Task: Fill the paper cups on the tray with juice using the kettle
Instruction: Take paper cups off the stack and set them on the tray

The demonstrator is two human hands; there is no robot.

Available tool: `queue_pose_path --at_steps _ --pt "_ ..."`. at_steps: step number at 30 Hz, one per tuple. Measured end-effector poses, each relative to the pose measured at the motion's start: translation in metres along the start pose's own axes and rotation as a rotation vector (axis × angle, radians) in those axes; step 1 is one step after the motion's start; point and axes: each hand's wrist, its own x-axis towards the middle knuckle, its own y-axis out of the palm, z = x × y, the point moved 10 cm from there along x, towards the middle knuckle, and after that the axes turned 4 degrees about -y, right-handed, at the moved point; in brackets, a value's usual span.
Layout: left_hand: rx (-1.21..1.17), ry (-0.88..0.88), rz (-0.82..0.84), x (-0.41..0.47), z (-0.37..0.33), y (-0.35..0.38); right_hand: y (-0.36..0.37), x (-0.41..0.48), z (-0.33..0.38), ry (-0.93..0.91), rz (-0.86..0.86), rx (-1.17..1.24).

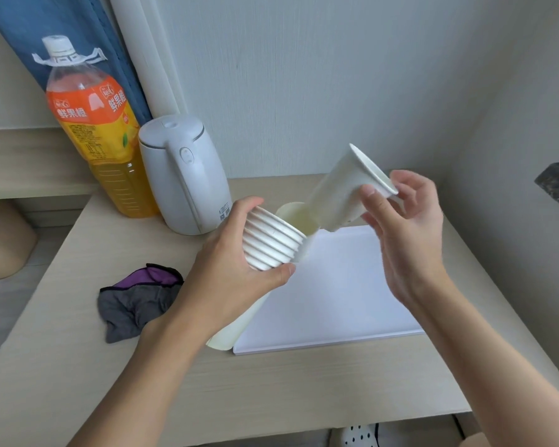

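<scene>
My left hand (226, 269) grips a stack of white paper cups (271, 243) lying tilted above the table, rims toward the right. My right hand (400, 227) pinches a single white paper cup (346, 188) near its rim, held tilted in the air just clear of the stack's open end. A flat white tray (336, 301) lies on the table below both hands, with nothing standing on it. The white kettle (184, 175) stands lid closed at the back left of the table. Beside it stands a large bottle of orange juice (97, 133), capped.
A grey and purple cloth (136, 301) lies crumpled left of the tray on the pale wooden table (207, 398). A wall runs behind and to the right. A blue curtain (88, 33) hangs behind the bottle. A low shelf is at the far left.
</scene>
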Motion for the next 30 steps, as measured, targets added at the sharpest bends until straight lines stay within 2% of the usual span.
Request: queue_pose_path --at_steps 4,9,12,19,30 --pt "-0.002 0.015 0.001 0.001 -0.004 0.003 -0.021 0.004 -0.011 -0.066 -0.021 -0.451" --pt "-0.026 0.027 0.000 0.002 -0.007 0.007 -0.023 0.004 -0.057 -0.050 0.129 -0.758" --pt "-0.038 0.037 -0.005 0.003 -0.009 0.008 -0.023 0.003 -0.079 0.001 0.205 -0.792" --pt "-0.031 0.036 -0.004 0.003 -0.008 0.007 -0.044 0.001 -0.116 0.213 0.206 -0.844" --pt "-0.021 0.031 -0.010 0.002 -0.003 0.001 -0.036 0.011 -0.125 0.167 0.167 -0.998"
